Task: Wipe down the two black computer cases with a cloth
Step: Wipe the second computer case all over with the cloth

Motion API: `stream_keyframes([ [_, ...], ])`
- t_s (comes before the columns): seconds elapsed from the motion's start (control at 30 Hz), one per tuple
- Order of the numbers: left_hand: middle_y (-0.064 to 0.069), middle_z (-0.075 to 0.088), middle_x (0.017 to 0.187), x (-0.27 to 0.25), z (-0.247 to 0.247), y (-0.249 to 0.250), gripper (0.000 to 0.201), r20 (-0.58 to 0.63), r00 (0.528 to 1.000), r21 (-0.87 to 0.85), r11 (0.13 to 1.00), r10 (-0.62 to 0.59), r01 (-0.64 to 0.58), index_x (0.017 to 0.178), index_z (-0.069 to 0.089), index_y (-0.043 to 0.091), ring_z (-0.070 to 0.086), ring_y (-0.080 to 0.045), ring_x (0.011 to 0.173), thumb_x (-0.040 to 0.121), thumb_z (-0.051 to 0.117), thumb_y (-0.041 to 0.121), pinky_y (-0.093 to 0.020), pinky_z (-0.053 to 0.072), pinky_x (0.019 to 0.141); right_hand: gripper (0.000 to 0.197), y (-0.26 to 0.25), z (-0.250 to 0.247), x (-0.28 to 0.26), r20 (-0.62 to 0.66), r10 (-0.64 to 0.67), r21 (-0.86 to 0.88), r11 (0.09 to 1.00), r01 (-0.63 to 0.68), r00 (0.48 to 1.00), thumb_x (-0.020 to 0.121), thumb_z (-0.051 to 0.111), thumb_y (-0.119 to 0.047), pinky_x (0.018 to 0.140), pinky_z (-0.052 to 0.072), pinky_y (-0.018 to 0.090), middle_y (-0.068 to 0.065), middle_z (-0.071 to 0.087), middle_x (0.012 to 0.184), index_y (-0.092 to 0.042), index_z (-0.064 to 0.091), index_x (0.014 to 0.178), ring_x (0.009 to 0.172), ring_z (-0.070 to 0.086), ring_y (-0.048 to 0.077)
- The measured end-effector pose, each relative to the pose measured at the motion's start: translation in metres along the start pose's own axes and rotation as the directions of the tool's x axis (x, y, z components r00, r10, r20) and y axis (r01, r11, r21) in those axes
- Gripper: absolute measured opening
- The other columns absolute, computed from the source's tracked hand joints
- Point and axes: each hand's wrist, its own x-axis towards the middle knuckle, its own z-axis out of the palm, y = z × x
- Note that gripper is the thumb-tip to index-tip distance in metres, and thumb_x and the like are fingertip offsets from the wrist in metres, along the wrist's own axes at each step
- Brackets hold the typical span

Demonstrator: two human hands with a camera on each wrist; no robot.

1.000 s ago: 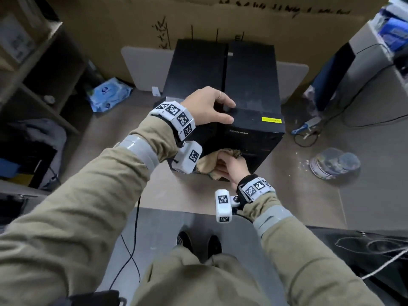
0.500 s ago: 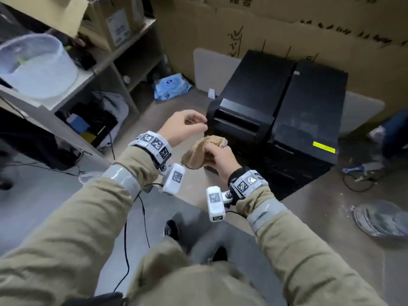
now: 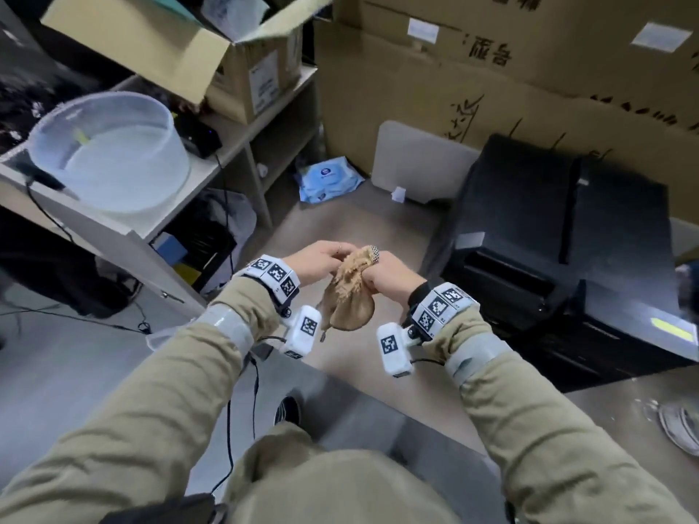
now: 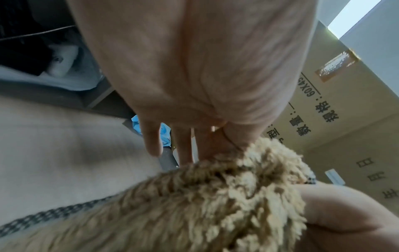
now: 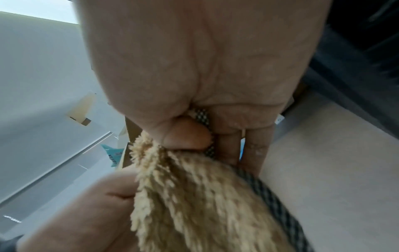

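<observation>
Two black computer cases lie side by side on the floor at the right, the left case (image 3: 522, 206) beside the right case (image 3: 620, 236), which carries a yellow sticker. Both hands hold a fluffy tan cloth (image 3: 350, 289) with a checked edge, in the air left of the cases and clear of them. My left hand (image 3: 325, 257) pinches the cloth's top from the left; the cloth (image 4: 215, 196) fills the left wrist view below that hand (image 4: 218, 150). My right hand (image 3: 382, 274) grips the cloth from the right, its thumb pinching the cloth (image 5: 194, 187) against its fingers (image 5: 224, 150).
A shelf unit at the left carries a translucent plastic tub (image 3: 109, 153) and cardboard boxes (image 3: 242, 58). Large cardboard sheets (image 3: 491, 70) stand behind the cases. A blue wipes packet (image 3: 327, 179) lies on the floor by a grey panel (image 3: 416, 160). Cables (image 3: 234, 410) trail near my feet.
My left hand has left the top of the case and joined the right hand on the cloth. The cloth came off the case's front and up into the air. My view swung left.
</observation>
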Motion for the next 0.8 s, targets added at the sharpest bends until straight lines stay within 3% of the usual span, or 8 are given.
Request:
stream_keyframes([
  [0.13, 0.002, 0.067, 0.09, 0.009, -0.042, -0.019, 0.011, 0.147, 0.987, 0.153, 0.988, -0.059, 0.037, 0.104, 0.068, 0.008, 0.058, 0.005, 0.07, 0.094, 0.063, 0.009, -0.012, 0.045, 0.07, 0.028, -0.012, 0.005, 0.035, -0.088, -0.008, -0.206, 0.978, -0.01, 0.996, 0.083, 0.044, 0.003, 0.051, 0.045, 0.02, -0.001, 0.064, 0.068, -0.012, 0.065, 0.072, 0.062, 0.057, 0.016],
  [0.2, 0.006, 0.064, 0.074, 0.012, -0.057, -0.023, 0.007, 0.204, 0.974, 0.232, 0.972, -0.097, 0.048, 0.086, 0.069, 0.01, 0.054, 0.002, 0.06, 0.091, 0.068, 0.015, -0.02, 0.044, 0.069, 0.031, -0.01, 0.005, 0.049, -0.178, 0.001, -0.235, 0.971, -0.043, 0.984, 0.078, 0.045, -0.007, 0.069, 0.055, 0.024, -0.005, 0.072, 0.079, -0.022, 0.072, 0.076, 0.077, 0.066, 0.02],
  [0.3, 0.015, 0.049, 0.056, 0.017, -0.074, -0.023, 0.03, 0.151, 0.985, 0.261, 0.965, -0.077, 0.036, 0.062, 0.053, 0.021, 0.044, 0.0, 0.054, 0.08, 0.074, 0.011, -0.021, 0.037, 0.063, 0.037, -0.011, 0.004, 0.062, -0.286, -0.023, -0.248, 0.967, -0.05, 0.958, 0.075, 0.044, -0.005, 0.093, 0.053, 0.033, -0.003, 0.075, 0.096, -0.028, 0.072, 0.085, 0.098, 0.067, 0.022],
  [0.4, 0.012, 0.048, 0.058, 0.021, -0.089, -0.02, 0.021, 0.059, 0.998, 0.177, 0.984, -0.026, 0.015, 0.064, 0.051, 0.021, 0.043, -0.008, 0.057, 0.064, 0.072, 0.019, -0.025, 0.036, 0.062, 0.033, -0.019, 0.005, 0.066, -0.337, 0.016, -0.162, 0.984, -0.074, 0.942, 0.07, 0.044, -0.007, 0.086, 0.052, 0.031, -0.002, 0.074, 0.089, -0.026, 0.069, 0.082, 0.092, 0.066, 0.021],
  [0.5, 0.008, 0.042, 0.054, 0.027, -0.097, -0.02, 0.027, -0.01, 1.0, 0.089, 0.996, 0.012, -0.011, 0.055, 0.042, 0.023, 0.038, -0.013, 0.055, 0.061, 0.068, 0.019, -0.028, 0.032, 0.059, 0.008, -0.034, 0.007, 0.063, -0.242, 0.075, 0.011, 0.997, -0.075, 0.967, 0.065, 0.056, -0.014, 0.06, 0.04, 0.026, -0.006, 0.057, 0.059, -0.017, 0.063, 0.063, 0.06, 0.05, 0.011],
  [0.67, 0.008, 0.043, 0.056, 0.036, -0.098, -0.016, 0.034, 0.01, 0.995, 0.084, 0.991, 0.104, -0.105, 0.063, 0.04, 0.02, 0.039, -0.01, 0.054, 0.074, 0.067, 0.002, -0.03, 0.036, 0.059, 0.025, -0.038, 0.003, 0.064, -0.166, -0.04, 0.226, 0.971, 0.077, 0.985, 0.082, 0.081, -0.025, 0.071, 0.05, 0.02, 0.002, 0.072, 0.083, -0.004, 0.077, 0.095, 0.075, 0.064, 0.009],
  [0.73, 0.002, 0.058, 0.07, 0.038, -0.097, -0.015, 0.023, 0.011, 0.995, 0.048, 0.994, 0.099, -0.099, 0.081, 0.053, 0.015, 0.053, -0.013, 0.065, 0.076, 0.069, -0.001, -0.033, 0.048, 0.069, 0.026, -0.034, 0.002, 0.068, -0.267, -0.091, 0.162, 0.977, 0.138, 0.959, 0.086, 0.078, -0.031, 0.071, 0.049, 0.02, -0.001, 0.072, 0.08, -0.005, 0.076, 0.091, 0.073, 0.063, 0.006],
  [0.8, -0.003, 0.071, 0.089, 0.039, -0.098, -0.015, 0.033, 0.035, 0.996, 0.013, 0.996, 0.086, -0.087, 0.105, 0.06, 0.012, 0.065, -0.015, 0.08, 0.078, 0.076, 0.001, -0.035, 0.055, 0.085, 0.027, -0.031, -0.003, 0.071, -0.353, -0.114, 0.107, 0.981, 0.162, 0.929, 0.088, 0.076, -0.035, 0.07, 0.049, 0.024, -0.005, 0.07, 0.073, -0.01, 0.074, 0.081, 0.069, 0.061, 0.005],
])
